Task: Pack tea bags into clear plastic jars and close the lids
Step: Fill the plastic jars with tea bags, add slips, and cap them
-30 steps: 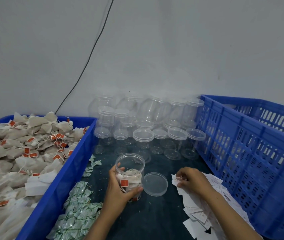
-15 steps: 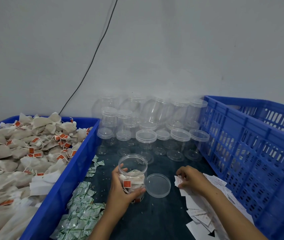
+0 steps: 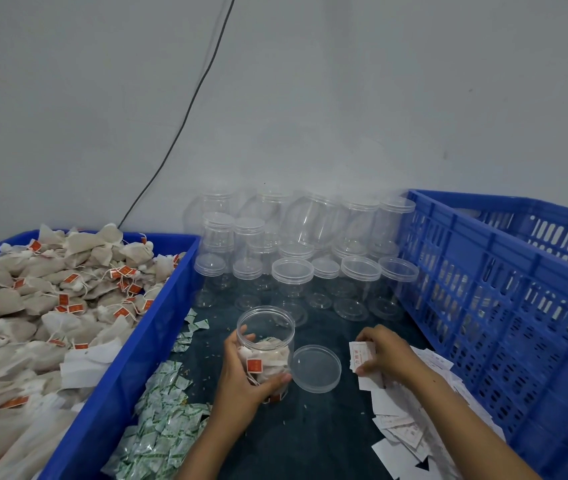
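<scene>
An open clear plastic jar (image 3: pixel 268 327) stands upright on the dark table, partly filled with tea bags that have red tags. My left hand (image 3: pixel 244 379) grips the jar around its lower half. Its clear lid (image 3: pixel 317 367) lies flat on the table, touching the jar's right side. My right hand (image 3: pixel 384 353) pinches a small white paper slip (image 3: pixel 360 353) lifted from the pile of white slips (image 3: pixel 410 427) on the right. A blue tray (image 3: pixel 158 327) on the left is heaped with loose tea bags (image 3: pixel 50 299).
Several empty lidded clear jars (image 3: pixel 293 275) stand in rows at the back against the wall. A large blue slotted crate (image 3: pixel 504 306) fills the right side. Small green-and-white sachets (image 3: pixel 161 434) lie scattered beside the tray. A black cable (image 3: pixel 185 112) runs down the wall.
My right hand has lifted a white slip off the pile and turned it up between its fingers. The left hand keeps its grip on the jar.
</scene>
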Demonstrator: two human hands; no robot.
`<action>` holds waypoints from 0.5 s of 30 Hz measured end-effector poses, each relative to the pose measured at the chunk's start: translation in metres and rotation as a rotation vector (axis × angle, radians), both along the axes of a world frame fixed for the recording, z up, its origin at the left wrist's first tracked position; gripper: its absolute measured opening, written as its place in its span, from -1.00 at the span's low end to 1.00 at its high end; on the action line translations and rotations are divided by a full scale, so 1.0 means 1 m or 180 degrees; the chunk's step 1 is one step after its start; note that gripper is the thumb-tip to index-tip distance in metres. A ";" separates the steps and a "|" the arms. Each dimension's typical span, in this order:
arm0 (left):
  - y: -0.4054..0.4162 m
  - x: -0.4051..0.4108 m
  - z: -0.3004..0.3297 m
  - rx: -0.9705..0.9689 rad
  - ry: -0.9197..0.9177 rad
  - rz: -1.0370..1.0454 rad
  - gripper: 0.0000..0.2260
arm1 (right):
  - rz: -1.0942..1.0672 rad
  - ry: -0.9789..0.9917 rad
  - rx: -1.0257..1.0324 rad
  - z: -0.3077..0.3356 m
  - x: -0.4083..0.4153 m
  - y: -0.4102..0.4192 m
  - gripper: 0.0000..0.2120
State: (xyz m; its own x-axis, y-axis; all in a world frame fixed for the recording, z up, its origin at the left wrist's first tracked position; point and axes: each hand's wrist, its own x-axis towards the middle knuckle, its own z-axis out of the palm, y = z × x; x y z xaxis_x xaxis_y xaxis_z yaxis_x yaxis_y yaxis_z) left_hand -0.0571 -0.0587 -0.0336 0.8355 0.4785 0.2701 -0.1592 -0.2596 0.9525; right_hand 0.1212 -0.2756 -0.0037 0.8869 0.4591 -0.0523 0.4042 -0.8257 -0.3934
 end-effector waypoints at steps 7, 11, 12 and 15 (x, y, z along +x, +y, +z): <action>0.000 0.000 0.000 -0.0008 0.0016 0.0012 -0.13 | -0.0075 -0.0323 -0.0063 0.004 -0.008 -0.001 -0.76; 0.000 0.000 0.001 0.0009 0.0021 0.0016 -0.13 | -0.0199 -0.0444 0.0055 0.002 -0.008 -0.003 -0.71; 0.000 0.000 0.001 0.0014 0.0023 0.0011 -0.13 | -0.0204 -0.0441 0.0066 0.001 -0.008 -0.003 -0.71; -0.001 -0.001 0.002 0.0008 0.0019 0.0005 -0.13 | -0.0154 -0.0287 0.0111 0.003 -0.007 -0.003 -0.73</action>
State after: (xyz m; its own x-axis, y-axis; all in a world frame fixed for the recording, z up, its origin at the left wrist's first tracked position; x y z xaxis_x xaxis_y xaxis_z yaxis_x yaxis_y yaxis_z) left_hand -0.0582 -0.0593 -0.0317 0.8364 0.4792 0.2662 -0.1531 -0.2622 0.9528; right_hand 0.1147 -0.2790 -0.0012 0.9084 0.4158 0.0439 0.3993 -0.8315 -0.3862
